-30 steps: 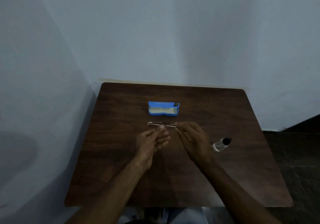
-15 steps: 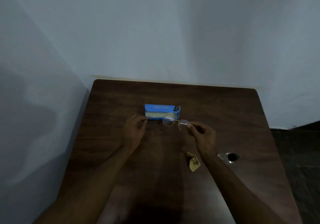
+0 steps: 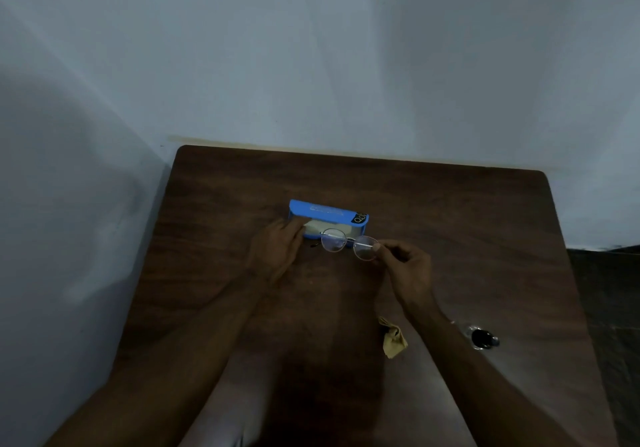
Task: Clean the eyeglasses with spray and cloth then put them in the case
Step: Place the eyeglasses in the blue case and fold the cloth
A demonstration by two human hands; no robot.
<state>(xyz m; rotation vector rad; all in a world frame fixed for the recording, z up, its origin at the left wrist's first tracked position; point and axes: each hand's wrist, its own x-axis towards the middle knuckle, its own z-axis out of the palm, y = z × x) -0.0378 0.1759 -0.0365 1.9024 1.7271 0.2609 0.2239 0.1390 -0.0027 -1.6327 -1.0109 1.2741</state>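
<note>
A blue glasses case (image 3: pixel 325 214) lies open at the middle of the dark wooden table (image 3: pixel 450 225), its pale lining showing. My left hand (image 3: pixel 277 251) rests at the case's left end, fingers on its front edge. My right hand (image 3: pixel 408 270) pinches the right rim of the round thin-framed eyeglasses (image 3: pixel 348 243), which hang just in front of the case, over its near edge. A crumpled tan cloth (image 3: pixel 393 339) lies on the table beside my right forearm. The small spray bottle (image 3: pixel 483 338) with a black cap lies at the right.
The table stands in a corner, with pale walls (image 3: pixel 311 66) right behind it and to its left. Its right edge borders a dark floor (image 3: pixel 609 308).
My right hand lifted the eyeglasses off the table and carried them to the case. My left hand let go and moved to the case's left end. The cloth now lies on the table.
</note>
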